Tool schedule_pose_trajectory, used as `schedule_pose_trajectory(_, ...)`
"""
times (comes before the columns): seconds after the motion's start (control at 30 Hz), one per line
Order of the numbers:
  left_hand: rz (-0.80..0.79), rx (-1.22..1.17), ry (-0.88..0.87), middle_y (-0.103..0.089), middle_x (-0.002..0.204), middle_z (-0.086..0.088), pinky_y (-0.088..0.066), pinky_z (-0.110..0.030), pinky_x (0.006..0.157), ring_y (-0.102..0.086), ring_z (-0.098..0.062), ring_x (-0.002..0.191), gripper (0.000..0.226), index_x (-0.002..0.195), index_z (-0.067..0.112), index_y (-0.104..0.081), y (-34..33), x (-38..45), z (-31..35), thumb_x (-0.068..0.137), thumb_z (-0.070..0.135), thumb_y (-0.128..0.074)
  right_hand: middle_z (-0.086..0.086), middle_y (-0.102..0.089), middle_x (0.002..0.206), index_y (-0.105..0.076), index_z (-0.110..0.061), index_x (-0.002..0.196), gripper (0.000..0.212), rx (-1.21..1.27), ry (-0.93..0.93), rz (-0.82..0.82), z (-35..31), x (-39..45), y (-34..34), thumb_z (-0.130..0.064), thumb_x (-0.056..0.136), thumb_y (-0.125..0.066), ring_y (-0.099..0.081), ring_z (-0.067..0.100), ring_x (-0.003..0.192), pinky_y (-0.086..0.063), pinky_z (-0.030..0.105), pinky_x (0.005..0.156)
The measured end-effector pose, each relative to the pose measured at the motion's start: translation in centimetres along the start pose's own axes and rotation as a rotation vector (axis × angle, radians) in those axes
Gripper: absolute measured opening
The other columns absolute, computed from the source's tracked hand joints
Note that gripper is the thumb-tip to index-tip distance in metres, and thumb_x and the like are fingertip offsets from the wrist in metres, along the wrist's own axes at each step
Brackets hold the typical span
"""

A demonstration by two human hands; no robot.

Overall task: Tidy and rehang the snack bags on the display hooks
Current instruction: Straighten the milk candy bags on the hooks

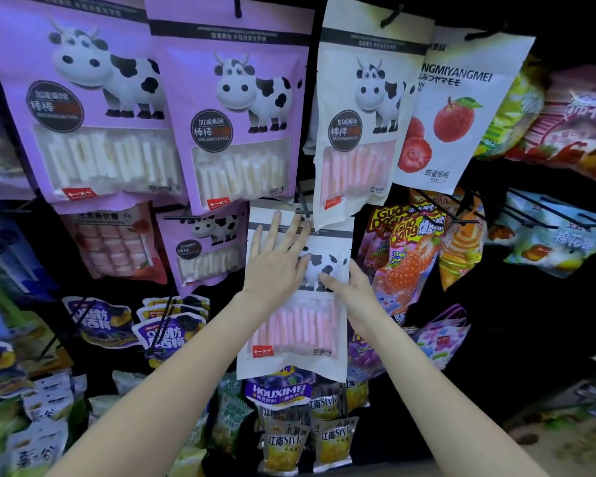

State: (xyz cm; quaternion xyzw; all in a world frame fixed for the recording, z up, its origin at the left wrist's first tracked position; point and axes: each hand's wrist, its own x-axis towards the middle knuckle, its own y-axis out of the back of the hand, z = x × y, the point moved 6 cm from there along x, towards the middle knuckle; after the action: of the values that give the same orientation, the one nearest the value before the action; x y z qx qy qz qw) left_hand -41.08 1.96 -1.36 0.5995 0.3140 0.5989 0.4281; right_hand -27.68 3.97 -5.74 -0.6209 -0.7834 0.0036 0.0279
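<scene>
White cow-print bag (295, 325) of pink sticks: left hand (276, 261) flat, fingers spread; right hand (353, 290) pinches its edge.

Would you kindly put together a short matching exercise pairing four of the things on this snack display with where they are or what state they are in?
Things:
1. white cow bag with pink sticks
2. bayberry bag
3. left hand
4. HOUXIMEI bag

Places or states:
A. hanging tilted in the top row, right of a white cow bag
B. just below the bag under the hands
C. fingers straight, flat on the bag's upper part
D. middle row, touched by both hands

Pairs: 1-D, 2-A, 3-C, 4-B
</scene>
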Motion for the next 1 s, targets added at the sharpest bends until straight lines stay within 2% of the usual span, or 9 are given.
schedule_pose_trajectory(0.1, -0.067, -0.019, 0.071, -0.003, 0.158, 0.008, 0.004, -0.041, 0.115, 0.008, -0.021, 0.145, 0.054, 0.150, 0.024, -0.007, -0.7, 0.4, -0.2, 0.101, 0.042, -0.016, 0.002, -0.065, 0.116, -0.055, -0.018, 0.118, 0.036, -0.050, -0.013, 0.018, -0.5, 0.3, 0.4, -0.005, 0.086, -0.063, -0.060, 0.018, 0.109, -0.047, 0.037, 0.098)
schedule_pose_trajectory(0.3, -0.225, 0.103, 0.090, 0.009, 0.158, 0.006, 0.005, -0.047, 0.114, 0.013, -0.024, 0.144, 0.054, 0.150, 0.025, 0.000, -1.0, 1.4, -1.6, 0.102, 0.037, -0.021, 0.004, -0.062, 0.109, -0.053, -0.009, 0.115, 0.029, -0.335, -0.114, 0.232, -0.7, 1.7, 1.2, -0.019, 0.089, -0.061, -0.058, 0.022, 0.102, -0.046, 0.035, 0.090)
schedule_pose_trajectory(0.43, -0.132, 0.032, 0.115, -0.018, 0.156, -0.003, -0.007, -0.047, 0.114, -0.011, -0.029, 0.143, 0.048, 0.142, 0.019, -0.037, 0.8, 0.4, -3.2, 0.095, 0.018, -0.040, 0.011, -0.057, 0.115, -0.048, -0.005, 0.118, 0.031, -0.483, -0.044, 0.424, -2.5, 1.2, 3.1, -0.005, 0.088, -0.056, -0.056, 0.023, 0.100, -0.045, 0.031, 0.086)
schedule_pose_trajectory(0.5, 0.079, -0.149, 0.050, -0.049, 0.137, -0.010, -0.032, -0.048, 0.102, -0.044, -0.034, 0.125, 0.037, 0.122, 0.009, -0.060, 3.0, -0.4, -3.4, 0.088, 0.008, -0.047, 0.010, -0.055, 0.113, -0.048, -0.006, 0.113, 0.026, -0.447, 0.157, 0.492, -5.6, 0.3, 4.0, -0.001, 0.088, -0.053, -0.057, 0.016, 0.092, -0.044, 0.016, 0.077)
schedule_pose_trajectory(0.57, 0.216, -0.300, -0.029, -0.064, 0.112, -0.008, -0.047, -0.038, 0.084, -0.062, -0.030, 0.099, 0.035, 0.104, 0.005, -0.068, 5.2, -1.1, -2.7, 0.085, 0.012, -0.041, 0.006, -0.052, 0.111, -0.047, -0.007, 0.114, 0.026, -0.414, 0.323, 0.508, -9.6, 0.1, 4.5, -0.003, 0.089, -0.053, -0.053, 0.009, 0.086, -0.040, 0.003, 0.068)
schedule_pose_trajectory(0.63, 0.317, -0.377, -0.059, -0.065, 0.106, -0.006, -0.046, -0.028, 0.082, -0.061, -0.024, 0.096, 0.040, 0.102, 0.004, -0.067, 7.5, -1.0, -1.7, 0.084, 0.017, -0.034, 0.006, -0.049, 0.120, -0.044, -0.007, 0.121, 0.034, -0.430, 0.438, 0.451, -13.5, 1.2, 4.4, -0.008, 0.089, -0.056, -0.052, 0.011, 0.098, -0.039, 0.002, 0.074)
schedule_pose_trajectory(0.73, 0.348, -0.521, -0.028, -0.054, 0.125, -0.001, -0.029, -0.015, 0.096, -0.047, -0.015, 0.116, 0.037, 0.124, 0.007, -0.054, 9.9, 0.2, -0.3, 0.089, 0.009, -0.042, 0.005, -0.041, 0.136, -0.031, -0.010, 0.137, 0.060, -0.471, 0.469, 0.325, -17.2, 3.8, 3.8, -0.021, 0.087, -0.063, -0.042, 0.014, 0.121, -0.035, 0.021, 0.100)
schedule_pose_trajectory(0.87, 0.242, -0.711, 0.027, -0.044, 0.137, 0.006, -0.030, -0.028, 0.103, -0.035, -0.010, 0.128, 0.053, 0.142, 0.022, -0.030, 10.9, 2.2, 1.3, 0.094, 0.018, -0.051, -0.008, -0.047, 0.122, -0.019, -0.016, 0.145, 0.079, -0.153, 0.299, 0.212, -17.8, 6.3, 4.4, -0.036, 0.084, -0.066, -0.044, 0.007, 0.117, -0.034, 0.021, 0.100)
schedule_pose_trajectory(1.0, 0.277, -0.706, 0.057, -0.041, 0.137, -0.007, -0.030, -0.034, 0.106, -0.035, -0.018, 0.128, 0.061, 0.144, 0.018, -0.026, 12.2, 2.3, 2.2, 0.092, 0.027, -0.056, -0.003, -0.060, 0.112, -0.043, -0.017, 0.129, 0.060, 0.019, 0.349, 0.231, -19.0, 5.1, 5.9, -0.035, 0.080, -0.071, -0.058, 0.005, 0.101, -0.045, 0.023, 0.089)
